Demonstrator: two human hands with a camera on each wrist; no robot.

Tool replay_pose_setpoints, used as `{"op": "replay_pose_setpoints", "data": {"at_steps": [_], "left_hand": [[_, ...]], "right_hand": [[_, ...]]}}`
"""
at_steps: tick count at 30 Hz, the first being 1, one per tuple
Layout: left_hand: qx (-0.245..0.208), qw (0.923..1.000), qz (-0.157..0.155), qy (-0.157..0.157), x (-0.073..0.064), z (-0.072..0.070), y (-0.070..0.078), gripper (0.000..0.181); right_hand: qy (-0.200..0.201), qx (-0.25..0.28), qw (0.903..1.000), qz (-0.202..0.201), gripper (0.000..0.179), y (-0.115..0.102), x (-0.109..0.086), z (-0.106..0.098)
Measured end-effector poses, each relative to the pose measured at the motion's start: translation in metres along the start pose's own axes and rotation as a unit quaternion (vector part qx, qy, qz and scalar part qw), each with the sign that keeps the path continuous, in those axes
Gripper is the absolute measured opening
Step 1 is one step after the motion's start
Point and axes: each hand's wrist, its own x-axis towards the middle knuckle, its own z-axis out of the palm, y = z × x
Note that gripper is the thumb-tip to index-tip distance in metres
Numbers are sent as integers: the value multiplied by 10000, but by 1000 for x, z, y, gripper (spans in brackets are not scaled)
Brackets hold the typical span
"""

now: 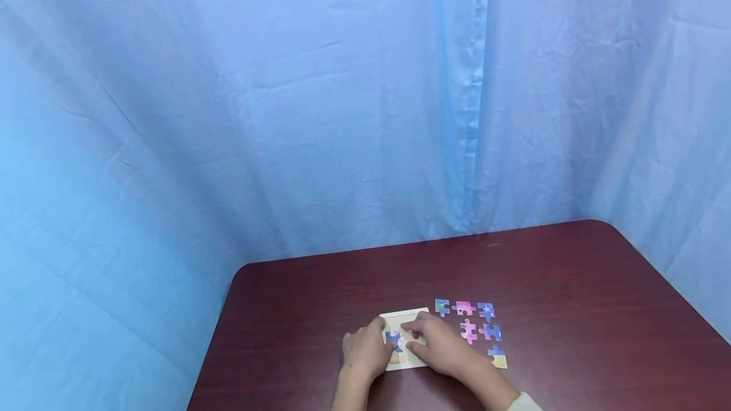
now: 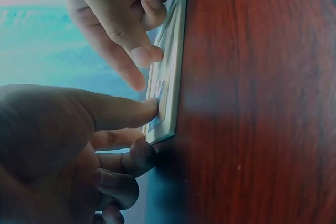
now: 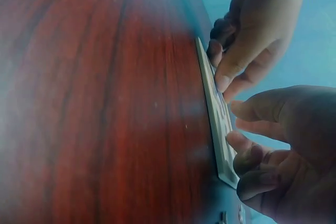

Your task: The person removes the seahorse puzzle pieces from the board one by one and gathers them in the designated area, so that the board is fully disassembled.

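A pale shallow puzzle tray [image 1: 400, 367] lies on the table, with blue, white and tan puzzle pieces [image 1: 393, 339] in its left part. My left hand [image 1: 365, 349] grips the tray's left side; the left wrist view shows its thumb [image 2: 142, 109] down on the pieces and the other fingers along the edge. From the right, my right hand [image 1: 442, 344] reaches over the tray, thumb and index finger apart and fingertips close over its surface. No piece shows between those fingers in the right wrist view, where the hand [image 3: 299, 135] hides part of the tray.
Loose puzzle pieces lie right of the tray: pink ones [image 1: 465, 308], blue ones [image 1: 491, 332] and a blue-and-yellow one [image 1: 498, 358]. The dark red wooden table [image 1: 297, 309] has rounded far corners. Blue cloth curtains [image 1: 342, 113] hang behind it and at both sides.
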Motion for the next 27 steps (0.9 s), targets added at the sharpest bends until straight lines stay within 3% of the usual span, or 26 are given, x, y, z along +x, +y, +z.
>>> {"op": "replay_pose_setpoints", "data": {"at_steps": [8, 17, 27], "left_hand": [[-58, 9997, 124, -219, -1, -4, -2, 54], [-187, 9986, 112, -485, -2, -6, -5, 67], [-278, 9982, 101, -524, -4, -4, -5, 70]], "right_hand": [[-260, -95, 9996, 104, 37, -10, -3, 6], [-85, -346, 9992, 177, 34, -15, -2, 13], [336, -708, 9965, 279, 31, -15, -3, 20]]}}
